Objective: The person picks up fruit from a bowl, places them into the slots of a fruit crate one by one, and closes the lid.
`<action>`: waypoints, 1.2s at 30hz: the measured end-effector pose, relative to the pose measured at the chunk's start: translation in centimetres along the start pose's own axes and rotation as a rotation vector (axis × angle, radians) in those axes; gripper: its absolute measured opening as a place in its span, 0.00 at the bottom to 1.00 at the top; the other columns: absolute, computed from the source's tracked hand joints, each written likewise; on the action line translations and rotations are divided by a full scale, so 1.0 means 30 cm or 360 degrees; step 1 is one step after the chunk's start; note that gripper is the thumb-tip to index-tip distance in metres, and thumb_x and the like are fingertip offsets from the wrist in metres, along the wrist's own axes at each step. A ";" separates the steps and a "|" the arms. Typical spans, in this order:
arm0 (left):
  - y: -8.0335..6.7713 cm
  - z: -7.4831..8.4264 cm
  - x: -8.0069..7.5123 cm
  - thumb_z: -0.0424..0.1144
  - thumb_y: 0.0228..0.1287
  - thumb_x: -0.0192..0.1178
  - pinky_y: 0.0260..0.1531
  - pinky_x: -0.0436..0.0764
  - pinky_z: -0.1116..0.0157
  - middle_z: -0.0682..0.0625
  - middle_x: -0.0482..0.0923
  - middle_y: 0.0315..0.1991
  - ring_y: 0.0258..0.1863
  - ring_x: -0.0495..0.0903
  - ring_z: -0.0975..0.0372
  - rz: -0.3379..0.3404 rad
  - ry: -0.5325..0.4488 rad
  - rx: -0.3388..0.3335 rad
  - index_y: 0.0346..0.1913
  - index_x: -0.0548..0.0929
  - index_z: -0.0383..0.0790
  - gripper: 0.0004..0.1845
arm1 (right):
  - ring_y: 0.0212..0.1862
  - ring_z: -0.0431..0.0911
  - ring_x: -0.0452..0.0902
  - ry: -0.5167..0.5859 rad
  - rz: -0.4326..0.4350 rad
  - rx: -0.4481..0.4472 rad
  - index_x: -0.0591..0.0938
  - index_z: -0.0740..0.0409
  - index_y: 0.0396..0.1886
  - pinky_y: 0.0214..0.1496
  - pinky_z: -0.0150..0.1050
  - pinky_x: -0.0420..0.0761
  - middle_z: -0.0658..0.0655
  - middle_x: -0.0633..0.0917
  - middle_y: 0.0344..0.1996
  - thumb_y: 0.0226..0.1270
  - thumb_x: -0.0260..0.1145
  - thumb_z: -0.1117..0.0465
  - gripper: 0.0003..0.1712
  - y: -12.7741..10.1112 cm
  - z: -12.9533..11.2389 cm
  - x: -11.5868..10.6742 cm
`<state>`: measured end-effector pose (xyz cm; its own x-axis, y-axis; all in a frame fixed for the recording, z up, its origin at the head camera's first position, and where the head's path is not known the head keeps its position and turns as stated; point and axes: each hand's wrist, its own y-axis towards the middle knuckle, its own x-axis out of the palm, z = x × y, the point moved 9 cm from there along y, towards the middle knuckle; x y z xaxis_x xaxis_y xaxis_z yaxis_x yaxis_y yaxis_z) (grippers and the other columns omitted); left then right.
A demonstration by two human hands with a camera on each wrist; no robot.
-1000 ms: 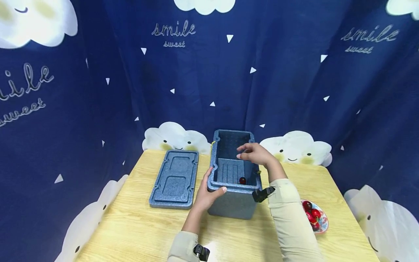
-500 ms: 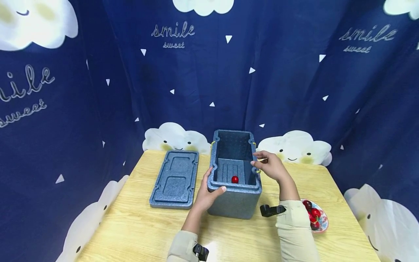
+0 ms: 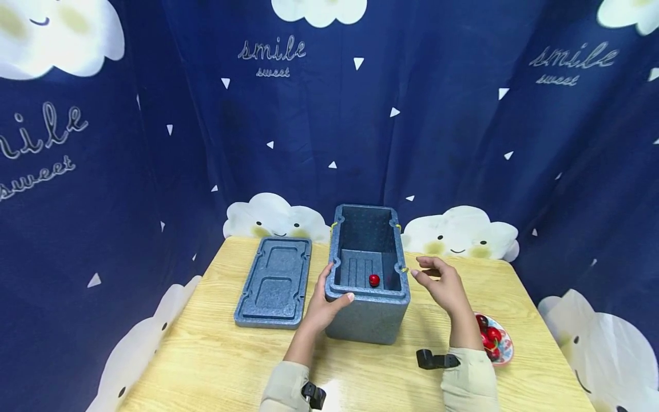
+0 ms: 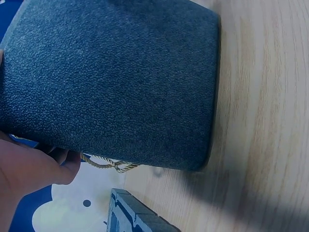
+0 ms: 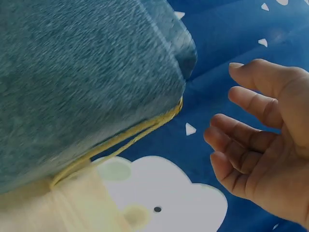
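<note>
An uncovered blue-grey foam box (image 3: 365, 320) stands on the table, and one red cherry (image 3: 374, 280) lies on its floor near the front. My left hand (image 3: 321, 309) grips the box's front left corner, thumb on the front wall and fingers along the side. Just right of the box, my right hand (image 3: 444, 286) hovers in the air. Its fingers are loosely bent and hold nothing, as the right wrist view also shows. Yellow cord (image 5: 135, 133) hangs along the box's side there. At the right, a patterned plate (image 3: 507, 350) bears several dark red cherries (image 3: 490, 336), partly hidden by my right forearm.
The box's lid (image 3: 274, 280) lies flat on the wooden table (image 3: 206, 349), left of the box. Behind the table hangs a dark blue curtain (image 3: 319, 114) with white clouds. Black cameras are strapped at both wrists.
My right hand has moved out from above the box to the right, past its rim. The cherry inside has rolled left, then slightly right. My left hand has stayed on the corner.
</note>
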<state>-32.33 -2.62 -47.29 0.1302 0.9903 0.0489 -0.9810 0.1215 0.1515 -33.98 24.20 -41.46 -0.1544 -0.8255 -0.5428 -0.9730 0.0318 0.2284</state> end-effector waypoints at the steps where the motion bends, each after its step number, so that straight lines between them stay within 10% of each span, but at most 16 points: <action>1: 0.000 0.001 -0.001 0.33 0.52 0.68 0.57 0.60 0.55 0.38 0.54 0.67 0.61 0.62 0.48 0.0002 0.0010 0.0005 0.72 0.53 0.44 0.46 | 0.49 0.58 0.74 0.0018 0.0010 0.0022 0.76 0.64 0.53 0.43 0.47 0.75 0.66 0.78 0.49 0.62 0.65 0.56 0.23 -0.009 0.014 -0.001; 36: -0.004 0.014 -0.001 0.34 0.53 0.67 0.59 0.58 0.51 0.38 0.54 0.67 0.63 0.58 0.47 0.0003 0.0064 -0.0022 0.71 0.54 0.45 0.45 | 0.47 0.51 0.74 -0.0028 0.0336 0.0318 0.76 0.61 0.54 0.38 0.23 0.71 0.61 0.77 0.50 0.60 0.67 0.59 0.22 -0.302 0.357 -0.045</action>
<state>-32.16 -2.68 -46.91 0.1230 0.9924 0.0095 -0.9831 0.1205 0.1378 -26.77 31.06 -51.45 -0.3584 -0.7791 -0.5144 -0.9332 0.3139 0.1748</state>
